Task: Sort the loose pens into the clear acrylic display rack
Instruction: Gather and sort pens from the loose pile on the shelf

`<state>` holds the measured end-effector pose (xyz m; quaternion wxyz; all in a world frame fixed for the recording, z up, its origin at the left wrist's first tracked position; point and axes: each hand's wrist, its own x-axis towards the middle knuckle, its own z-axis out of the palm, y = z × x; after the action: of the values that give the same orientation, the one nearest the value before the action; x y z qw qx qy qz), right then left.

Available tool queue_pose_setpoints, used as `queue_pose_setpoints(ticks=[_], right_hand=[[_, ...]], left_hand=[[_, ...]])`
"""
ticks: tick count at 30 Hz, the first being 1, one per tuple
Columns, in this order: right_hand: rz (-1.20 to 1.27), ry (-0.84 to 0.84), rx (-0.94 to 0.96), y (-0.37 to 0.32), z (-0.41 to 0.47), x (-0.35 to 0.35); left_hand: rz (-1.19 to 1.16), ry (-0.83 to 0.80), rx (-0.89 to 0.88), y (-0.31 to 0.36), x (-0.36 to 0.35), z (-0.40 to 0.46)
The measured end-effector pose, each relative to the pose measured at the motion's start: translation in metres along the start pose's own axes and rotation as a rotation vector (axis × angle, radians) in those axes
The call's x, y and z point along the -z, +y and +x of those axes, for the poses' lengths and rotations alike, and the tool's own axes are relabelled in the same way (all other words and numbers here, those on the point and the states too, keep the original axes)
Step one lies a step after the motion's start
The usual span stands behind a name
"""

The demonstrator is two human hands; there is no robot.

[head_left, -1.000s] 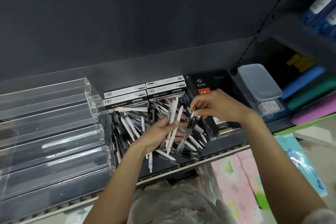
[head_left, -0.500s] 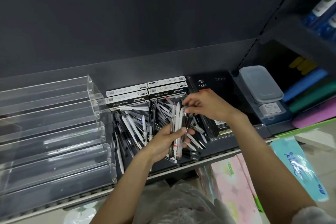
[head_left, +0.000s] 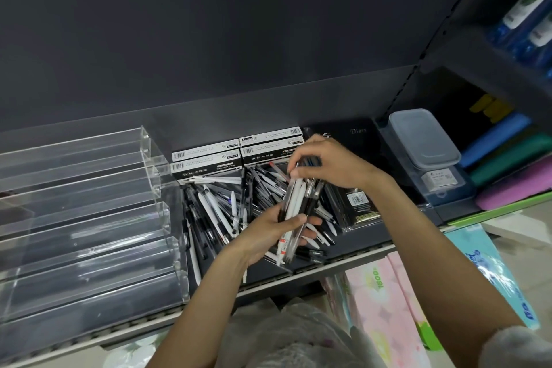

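Pens (head_left: 298,203) stand bundled in my left hand (head_left: 268,236), whose grip clamps them; my right hand (head_left: 325,164) pinches their tops above the loose pile (head_left: 221,206).

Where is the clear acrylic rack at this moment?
In the head view the rack stands on the shelf at the left, directly beside the pile of loose pens, with no pens visible in it.

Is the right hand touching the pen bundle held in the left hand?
Touching. The head view shows the right hand fingertips on the pen bundle's top, left hand gripping below.
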<state>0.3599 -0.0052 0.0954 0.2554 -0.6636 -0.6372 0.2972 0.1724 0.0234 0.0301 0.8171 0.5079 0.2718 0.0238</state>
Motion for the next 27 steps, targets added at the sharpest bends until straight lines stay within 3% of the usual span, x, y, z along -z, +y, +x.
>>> queue_pose_setpoints(ticks=[3,6,8,11,15,19,23,27], right_hand=[[0.032,0.276,-0.012,-0.001,-0.008,0.015],[0.234,0.637,-0.073,-0.005,-0.026,0.009],[0.436,0.78,-0.14,-0.011,-0.037,-0.019],[0.747,0.835,-0.26,-0.015,-0.042,-0.076],[0.885,0.878,-0.351,-0.018,-0.042,-0.12],[0.824,0.796,-0.357,-0.022,-0.044,-0.138],[0.608,0.718,-0.317,-0.032,-0.043,-0.146],[0.644,0.684,-0.25,-0.054,-0.038,-0.149]], left_hand=[[0.005,0.145,0.003,-0.007,0.012,0.003],[-0.348,0.361,-0.088,-0.013,0.02,0.007],[-0.528,0.446,-0.178,-0.01,0.02,0.01],[-0.644,0.504,-0.268,0.003,0.006,0.014],[-0.647,0.563,-0.288,0.007,-0.007,0.015],[-0.618,0.597,-0.295,0.002,-0.009,0.006],[-0.655,0.698,-0.366,0.001,-0.019,-0.008],[-0.466,0.824,-0.451,0.006,-0.02,-0.035]])
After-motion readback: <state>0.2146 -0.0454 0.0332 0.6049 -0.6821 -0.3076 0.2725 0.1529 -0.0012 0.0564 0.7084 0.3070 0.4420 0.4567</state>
